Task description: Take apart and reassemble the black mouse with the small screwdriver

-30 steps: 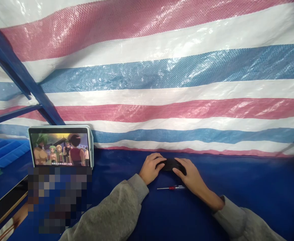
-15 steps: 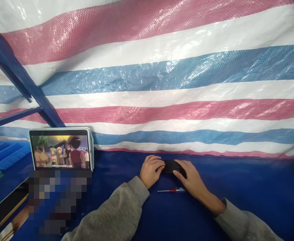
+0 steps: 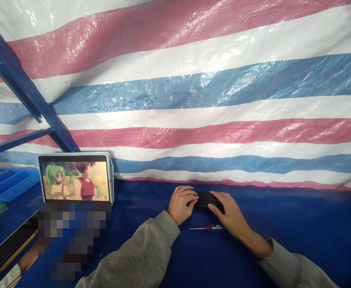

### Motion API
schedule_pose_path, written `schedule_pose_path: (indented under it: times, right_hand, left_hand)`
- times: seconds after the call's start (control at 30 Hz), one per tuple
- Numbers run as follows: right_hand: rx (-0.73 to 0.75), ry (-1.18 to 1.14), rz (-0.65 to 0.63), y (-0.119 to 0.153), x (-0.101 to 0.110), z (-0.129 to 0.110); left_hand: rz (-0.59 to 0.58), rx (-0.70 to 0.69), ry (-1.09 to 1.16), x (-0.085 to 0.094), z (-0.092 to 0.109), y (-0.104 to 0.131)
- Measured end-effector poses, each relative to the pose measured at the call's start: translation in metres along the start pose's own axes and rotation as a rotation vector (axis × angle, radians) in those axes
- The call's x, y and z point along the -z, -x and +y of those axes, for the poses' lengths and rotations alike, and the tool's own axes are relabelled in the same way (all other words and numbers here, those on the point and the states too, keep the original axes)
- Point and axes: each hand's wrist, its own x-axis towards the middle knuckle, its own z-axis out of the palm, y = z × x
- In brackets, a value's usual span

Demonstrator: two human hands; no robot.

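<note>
A small flat black object (image 3: pixel 203 199) lies on the blue tabletop between my hands; its exact kind does not show. My left hand (image 3: pixel 183 203) is closed at its left end, thumb and fingers pressed together along that edge. Around the right end curls my right hand (image 3: pixel 227 209), with the thumb on the near side and the fingers over the far side, covering part of it. Just in front of it lies a small screwdriver (image 3: pixel 207 228) with a thin shaft and a red and clear handle, untouched, its handle end close to my right wrist.
To the left a tablet (image 3: pixel 76 180) in a pale case stands playing a cartoon. A phone (image 3: pixel 11 244) is near another person's hand (image 3: pixel 28 256) at lower left. Beyond are a blue divided tray (image 3: pixel 11 184) and a blue metal frame (image 3: pixel 47 116). Striped sheeting (image 3: pixel 208 92) hangs behind the table.
The view has shifted slightly, so everything sits a little further right. Both hands keep their places on the black object. The picture on the tablet is different.
</note>
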Motion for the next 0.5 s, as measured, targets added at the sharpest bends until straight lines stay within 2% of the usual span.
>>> schedule_pose_path:
  times: [0.5]
  right_hand:
    - [-0.010,-0.005,-0.006,0.0003,0.0002,-0.0007]
  left_hand:
    - [-0.025,0.029,0.006,0.0025,0.0033,-0.0017]
